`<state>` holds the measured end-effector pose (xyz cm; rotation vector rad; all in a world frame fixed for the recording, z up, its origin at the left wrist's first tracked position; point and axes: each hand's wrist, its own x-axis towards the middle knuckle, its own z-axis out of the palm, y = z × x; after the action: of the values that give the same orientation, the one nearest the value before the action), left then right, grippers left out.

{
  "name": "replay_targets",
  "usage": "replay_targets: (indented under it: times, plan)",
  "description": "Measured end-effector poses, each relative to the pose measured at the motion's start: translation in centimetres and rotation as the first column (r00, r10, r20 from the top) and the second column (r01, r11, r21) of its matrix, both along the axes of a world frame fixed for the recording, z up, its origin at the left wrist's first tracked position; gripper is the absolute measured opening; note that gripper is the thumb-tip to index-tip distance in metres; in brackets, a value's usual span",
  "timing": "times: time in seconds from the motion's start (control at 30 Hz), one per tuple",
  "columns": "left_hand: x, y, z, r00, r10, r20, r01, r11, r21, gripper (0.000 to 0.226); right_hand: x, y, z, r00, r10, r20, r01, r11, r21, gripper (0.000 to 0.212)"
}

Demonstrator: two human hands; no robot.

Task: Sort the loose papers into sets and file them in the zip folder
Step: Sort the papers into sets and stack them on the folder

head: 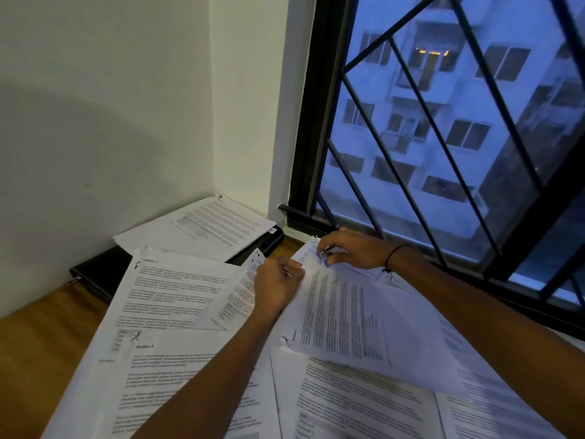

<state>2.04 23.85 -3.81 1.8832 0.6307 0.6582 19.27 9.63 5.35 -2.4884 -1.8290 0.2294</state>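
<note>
Several printed paper sets cover the wooden desk (38, 337). One clipped set (357, 318) lies tilted at centre right. My left hand (277, 285) grips its upper left edge, fingers curled, with a thin clip wire showing by the knuckles. My right hand (348, 248) pinches a small metal clip (326, 252) at the top corner of the same set. The black zip folder (101, 274) lies by the wall under another paper set (202, 228). A set headed "Section" (171, 289) lies left of my hands.
A white wall corner stands behind the folder. A black barred window (427, 153) runs along the right, its sill close to my right arm. A binder clip (72, 282) lies beside the folder's left end. More sheets (364, 403) fill the near desk.
</note>
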Motion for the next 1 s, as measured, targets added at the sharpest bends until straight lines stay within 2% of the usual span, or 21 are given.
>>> replay_targets:
  times: [0.27,0.53,0.9,1.0]
  plan:
    - [0.3,0.2,-0.4,1.000,-0.017,0.016,0.017,1.000,0.002,0.005,-1.4,0.8,0.2,1.000,0.011,-0.006,-0.012,1.000,-0.013,0.038]
    - [0.6,0.3,-0.9,0.999,-0.031,0.009,0.031,0.999,0.011,0.003,-1.4,2.2,-0.3,0.999,0.037,-0.024,-0.038,0.998,-0.044,0.033]
    - [0.8,0.2,-0.9,1.000,-0.027,-0.005,0.027,1.000,-0.004,0.002,-1.9,3.0,-0.3,0.998,0.062,0.019,-0.061,0.995,-0.076,0.009]
    - [0.8,0.1,-1.0,0.999,-0.022,-0.028,0.022,1.000,-0.010,0.002,-2.1,3.1,-0.4,0.996,0.067,0.060,-0.064,0.997,-0.052,0.024]
